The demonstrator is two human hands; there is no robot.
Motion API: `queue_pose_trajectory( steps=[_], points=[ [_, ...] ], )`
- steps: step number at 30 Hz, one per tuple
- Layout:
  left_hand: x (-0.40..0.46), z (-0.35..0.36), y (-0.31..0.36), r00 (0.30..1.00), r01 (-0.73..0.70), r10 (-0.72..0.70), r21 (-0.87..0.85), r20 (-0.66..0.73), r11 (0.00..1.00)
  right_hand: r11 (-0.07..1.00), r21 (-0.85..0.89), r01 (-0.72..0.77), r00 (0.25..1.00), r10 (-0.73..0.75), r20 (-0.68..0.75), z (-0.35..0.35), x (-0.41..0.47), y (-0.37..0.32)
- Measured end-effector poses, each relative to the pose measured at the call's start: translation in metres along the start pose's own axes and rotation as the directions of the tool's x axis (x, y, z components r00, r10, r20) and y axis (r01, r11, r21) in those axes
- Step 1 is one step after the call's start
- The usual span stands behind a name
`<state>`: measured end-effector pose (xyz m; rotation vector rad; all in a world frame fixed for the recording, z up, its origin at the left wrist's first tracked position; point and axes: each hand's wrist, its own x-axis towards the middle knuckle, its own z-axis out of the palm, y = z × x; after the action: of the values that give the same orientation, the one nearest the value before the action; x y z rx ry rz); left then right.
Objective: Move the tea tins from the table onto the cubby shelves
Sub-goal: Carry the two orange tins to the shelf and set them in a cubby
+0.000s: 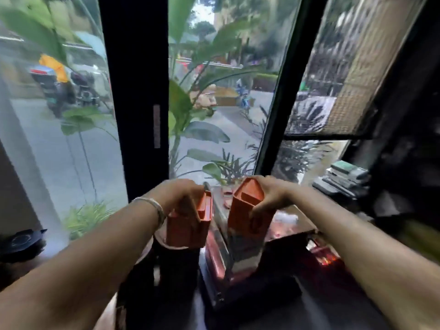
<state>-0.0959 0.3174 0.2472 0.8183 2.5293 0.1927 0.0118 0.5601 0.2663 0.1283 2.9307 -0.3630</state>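
Two orange tea tins are lifted in front of me, near a large window. My left hand (181, 198) grips the left tin (188, 227) from above, fingers curled over its top. My right hand (269, 196) grips the right tin (247, 210) by its upper right edge; this tin is tilted, its recessed top face turned toward me. Below the tins lies a dark table (285, 227) with a glossy top. A few small orange pieces (227, 198) lie on the table's far end. No cubby shelf is plainly visible; the frame is blurred.
Black window frames (135, 91) stand straight ahead, with plants and a street behind the glass. A stack of books and boxes (345, 177) sits at the right beside dark furniture. A dark object (21, 244) lies low at the left. Red glowing reflections (326, 256) show at lower right.
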Motion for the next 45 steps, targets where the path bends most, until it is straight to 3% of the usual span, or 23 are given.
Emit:
queue_pose_trajectory(
  steps=[3,5,6,8,13,14,16,20,29,37,45],
  points=[
    [-0.01,0.0,0.119,0.965,-0.255,0.25,0.075,0.078,0.964,0.985,0.103,-0.135,0.99,0.139,-0.031,-0.018,-0.101,0.079],
    [-0.03,0.009,0.201,0.956,-0.275,0.27,0.034,0.112,0.961,0.968,0.138,-0.208,0.975,0.216,-0.051,-0.023,-0.175,0.125],
    [-0.043,0.015,0.241,0.945,-0.325,0.316,0.134,0.08,0.936,0.959,0.127,-0.253,0.962,0.264,-0.075,-0.024,-0.211,0.145],
    [-0.059,0.026,0.317,0.899,-0.431,0.429,0.354,0.088,0.83,0.935,0.102,-0.339,0.928,0.351,-0.126,-0.027,-0.281,0.184],
    [-0.103,0.073,0.49,0.678,-0.705,0.66,0.544,0.325,0.456,0.83,0.17,-0.531,0.818,0.554,-0.151,-0.034,-0.442,0.255],
    [-0.106,0.082,0.521,0.655,-0.708,0.675,0.588,0.339,0.392,0.8,0.185,-0.571,0.788,0.597,-0.148,-0.035,-0.472,0.267],
    [-0.108,0.099,0.579,0.648,-0.706,0.684,0.603,0.336,0.372,0.731,0.206,-0.65,0.723,0.679,-0.127,-0.036,-0.527,0.291],
    [-0.115,0.123,0.689,0.563,-0.734,0.782,0.597,0.269,0.324,0.589,0.32,-0.742,0.596,0.798,-0.089,-0.036,-0.624,0.34],
    [-0.099,0.164,0.921,0.431,-0.831,0.806,0.527,0.406,0.179,0.365,0.478,-0.799,0.373,0.924,-0.081,-0.059,-0.751,0.473],
    [-0.06,0.157,1.117,0.297,-0.873,0.848,0.485,0.439,0.055,0.165,0.308,-0.937,0.147,0.986,-0.083,-0.131,-0.805,0.613],
    [-0.029,0.176,1.264,0.243,-0.875,0.841,0.483,0.484,-0.025,0.085,0.317,-0.945,0.069,0.996,-0.063,-0.173,-0.848,0.743]
  ],
)
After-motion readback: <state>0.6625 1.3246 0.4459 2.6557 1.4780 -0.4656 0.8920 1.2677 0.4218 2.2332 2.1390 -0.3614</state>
